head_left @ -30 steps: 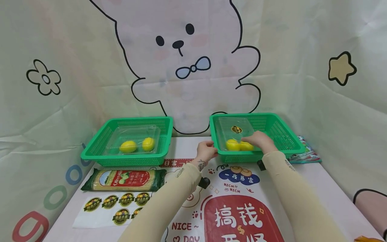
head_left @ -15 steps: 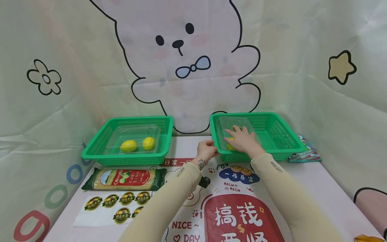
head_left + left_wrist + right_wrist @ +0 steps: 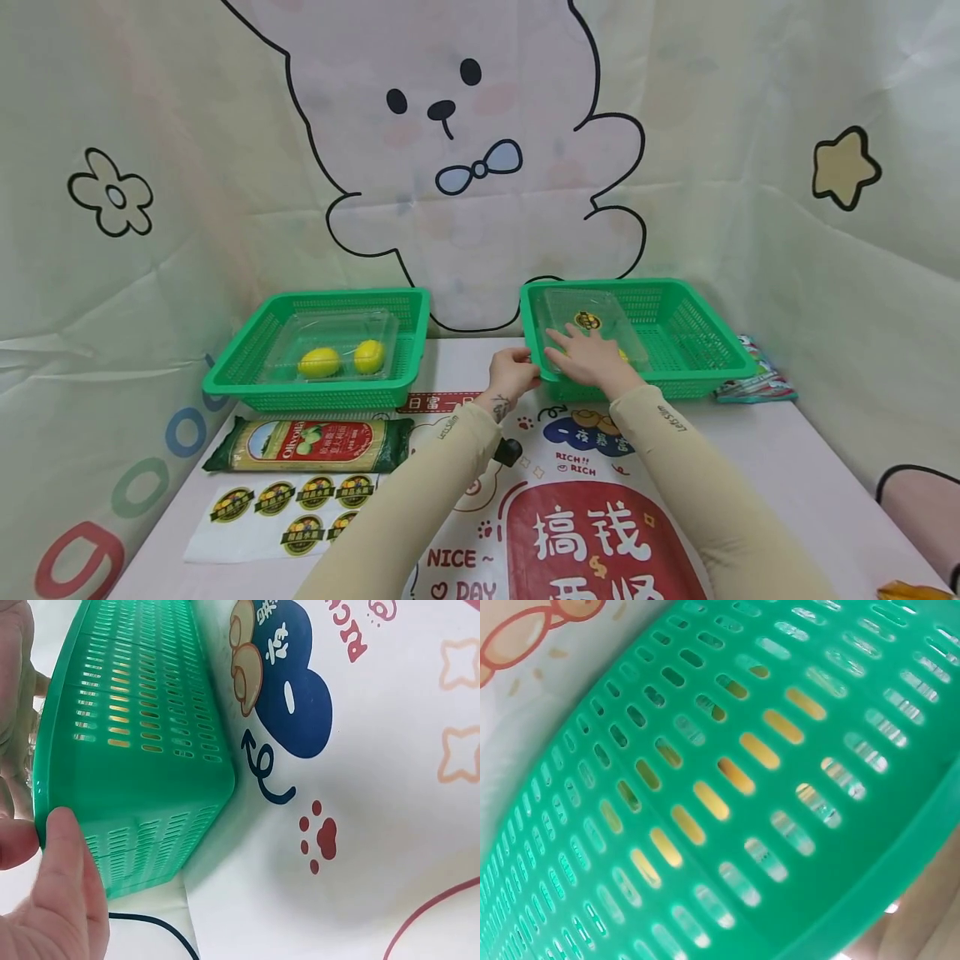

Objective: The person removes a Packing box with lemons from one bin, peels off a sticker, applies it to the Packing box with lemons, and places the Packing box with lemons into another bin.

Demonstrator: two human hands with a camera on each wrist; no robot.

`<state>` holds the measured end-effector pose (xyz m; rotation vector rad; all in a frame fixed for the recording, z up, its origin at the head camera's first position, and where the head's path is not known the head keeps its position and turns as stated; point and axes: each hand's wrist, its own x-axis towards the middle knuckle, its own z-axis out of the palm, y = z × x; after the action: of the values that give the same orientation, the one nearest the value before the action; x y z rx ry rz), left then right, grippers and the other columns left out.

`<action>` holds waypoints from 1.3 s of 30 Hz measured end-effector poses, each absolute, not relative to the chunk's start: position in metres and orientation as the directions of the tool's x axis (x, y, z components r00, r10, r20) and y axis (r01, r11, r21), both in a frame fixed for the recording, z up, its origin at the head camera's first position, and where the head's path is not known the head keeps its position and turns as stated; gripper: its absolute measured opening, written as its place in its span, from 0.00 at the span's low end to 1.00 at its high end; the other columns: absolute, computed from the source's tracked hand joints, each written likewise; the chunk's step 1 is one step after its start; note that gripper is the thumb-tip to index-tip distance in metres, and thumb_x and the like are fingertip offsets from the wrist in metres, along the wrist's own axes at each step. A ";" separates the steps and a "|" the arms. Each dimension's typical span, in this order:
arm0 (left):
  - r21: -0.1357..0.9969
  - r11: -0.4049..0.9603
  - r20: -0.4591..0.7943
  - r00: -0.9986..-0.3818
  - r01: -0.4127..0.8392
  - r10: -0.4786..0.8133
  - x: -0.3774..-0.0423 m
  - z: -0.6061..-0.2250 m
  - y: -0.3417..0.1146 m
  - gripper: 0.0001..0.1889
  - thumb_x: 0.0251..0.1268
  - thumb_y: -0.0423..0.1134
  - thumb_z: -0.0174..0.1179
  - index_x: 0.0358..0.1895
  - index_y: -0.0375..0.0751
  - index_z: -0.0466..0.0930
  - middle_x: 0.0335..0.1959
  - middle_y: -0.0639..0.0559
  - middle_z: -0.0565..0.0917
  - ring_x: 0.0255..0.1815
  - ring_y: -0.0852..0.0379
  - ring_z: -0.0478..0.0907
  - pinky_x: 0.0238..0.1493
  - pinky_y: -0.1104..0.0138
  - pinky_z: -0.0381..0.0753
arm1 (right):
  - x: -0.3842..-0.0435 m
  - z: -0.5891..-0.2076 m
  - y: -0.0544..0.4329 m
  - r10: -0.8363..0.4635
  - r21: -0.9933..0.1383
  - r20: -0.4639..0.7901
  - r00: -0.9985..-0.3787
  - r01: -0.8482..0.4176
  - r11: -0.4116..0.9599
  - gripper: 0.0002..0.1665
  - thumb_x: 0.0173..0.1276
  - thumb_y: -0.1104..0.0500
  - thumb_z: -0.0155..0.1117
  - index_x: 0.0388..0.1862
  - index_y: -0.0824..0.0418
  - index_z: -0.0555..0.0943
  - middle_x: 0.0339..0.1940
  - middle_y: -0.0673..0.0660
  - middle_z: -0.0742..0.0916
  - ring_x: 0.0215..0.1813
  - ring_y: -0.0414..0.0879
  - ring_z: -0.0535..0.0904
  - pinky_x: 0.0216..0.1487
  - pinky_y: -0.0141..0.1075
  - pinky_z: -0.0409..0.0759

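Note:
My left hand [image 3: 512,373] pinches the rim at the near left corner of the right green basket [image 3: 678,333]. In the left wrist view, thumb and finger [image 3: 64,862] sit on either side of that rim. Inside the basket is a clear plastic box [image 3: 566,302] with a round dark-and-gold sticker [image 3: 588,320] on its lid. My right hand [image 3: 592,360], fingers spread, lies over the near part of the lid. It mostly hides the yellow lemons below. Yellow shows through the slots of the basket wall [image 3: 727,825] in the right wrist view.
At left, another green basket [image 3: 247,346] holds a clear box with two lemons [image 3: 319,362]. Before it lie a pasta packet [image 3: 315,446] and a sheet of round stickers [image 3: 273,497]. A colourful packet [image 3: 757,379] lies by the right basket.
My right hand has gone from pointing fingers near the sticker to lying spread on the box, passing over the sticker, then sliding nearer and left. My left hand stays on the rim.

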<state>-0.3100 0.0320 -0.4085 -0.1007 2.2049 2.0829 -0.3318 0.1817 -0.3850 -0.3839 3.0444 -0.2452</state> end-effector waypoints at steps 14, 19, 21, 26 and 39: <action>0.992 0.113 -0.057 -0.998 -0.056 0.011 -0.287 -0.411 0.017 0.24 0.57 0.36 0.58 0.60 0.36 0.70 0.49 0.41 0.73 0.46 0.51 0.75 0.34 0.65 0.84 | -0.283 -0.372 0.155 0.188 -0.822 0.432 -0.882 -0.300 0.484 0.13 0.63 0.59 0.58 0.43 0.67 0.77 0.37 0.59 0.83 0.40 0.52 0.78 0.39 0.39 0.79; 0.991 0.133 -0.036 -0.999 -0.033 0.023 -0.271 -0.412 0.002 0.22 0.56 0.36 0.59 0.56 0.36 0.72 0.46 0.41 0.75 0.40 0.53 0.77 0.30 0.65 0.84 | -0.255 -0.382 0.139 0.278 -0.984 0.069 -0.958 -0.111 -0.137 0.05 0.63 0.63 0.57 0.33 0.65 0.73 0.22 0.51 0.80 0.25 0.42 0.78 0.29 0.33 0.81; 0.989 0.145 -0.033 -0.999 -0.027 0.038 -0.263 -0.414 -0.005 0.22 0.56 0.36 0.59 0.55 0.36 0.72 0.46 0.41 0.75 0.40 0.53 0.76 0.30 0.65 0.83 | -0.248 -0.389 0.135 0.236 -0.956 -0.087 -0.968 0.014 -0.294 0.04 0.65 0.62 0.55 0.33 0.63 0.71 0.22 0.50 0.79 0.26 0.40 0.78 0.31 0.32 0.80; 0.988 0.153 -0.046 -0.996 -0.033 0.080 -0.242 -0.421 -0.023 0.21 0.57 0.37 0.58 0.55 0.36 0.72 0.46 0.41 0.75 0.38 0.55 0.76 0.31 0.64 0.83 | -0.242 -0.409 0.128 0.135 -0.843 -0.302 -0.944 0.198 -0.501 0.07 0.69 0.58 0.51 0.41 0.61 0.68 0.28 0.51 0.76 0.33 0.42 0.74 0.37 0.30 0.78; 0.982 0.180 -0.068 -0.996 -0.058 0.050 -0.207 -0.416 -0.100 0.21 0.61 0.37 0.57 0.57 0.35 0.70 0.44 0.41 0.76 0.36 0.54 0.76 0.36 0.57 0.84 | -0.262 -0.433 0.133 0.067 -0.635 -0.389 -0.919 0.215 -0.742 0.10 0.72 0.53 0.49 0.44 0.58 0.65 0.41 0.53 0.72 0.43 0.42 0.70 0.49 0.26 0.74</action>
<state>-0.2073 -0.1003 -0.4165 -0.0081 2.3464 1.9596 -0.2618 0.1328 -0.4333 0.6045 1.0931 -2.7937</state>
